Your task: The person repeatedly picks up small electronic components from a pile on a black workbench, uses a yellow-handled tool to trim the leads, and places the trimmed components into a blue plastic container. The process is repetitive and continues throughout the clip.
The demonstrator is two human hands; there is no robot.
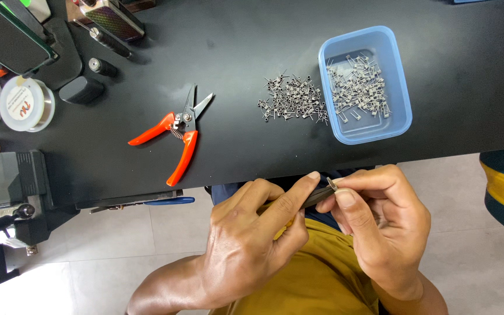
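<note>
A: Seen from above at the near edge of a black matte worktable point(234, 35), what are the two hands doing?

B: Both are held together just off the table's edge, over the person's mustard-yellow shirt. The left hand point(246, 251) is closed around a slim dark metal tool point(316, 196), forefinger stretched along it toward the tip. The right hand point(380, 227) pinches a tiny silver wire coil point(332, 183) between thumb and forefinger, right at the tool's tip.

A: And where do the other coils lie?

B: On the table beyond the hands. A loose heap of small silver wire coils point(291, 99) sits on the bare surface, and just beside it, to the right, a pale blue rectangular plastic tray point(401, 96) holds more of the same.

A: Anything else on the bench?

B: A pair of orange-handled spring snips point(176, 137) lies with its blades parted left of the heap, well apart from the hands. At the far left stand a round white spool of fine wire point(27, 104), a small black cylinder point(101, 66) and a dark metal vise-like fixture point(13, 186) at the table's corner. None of these is touched by either hand
</note>
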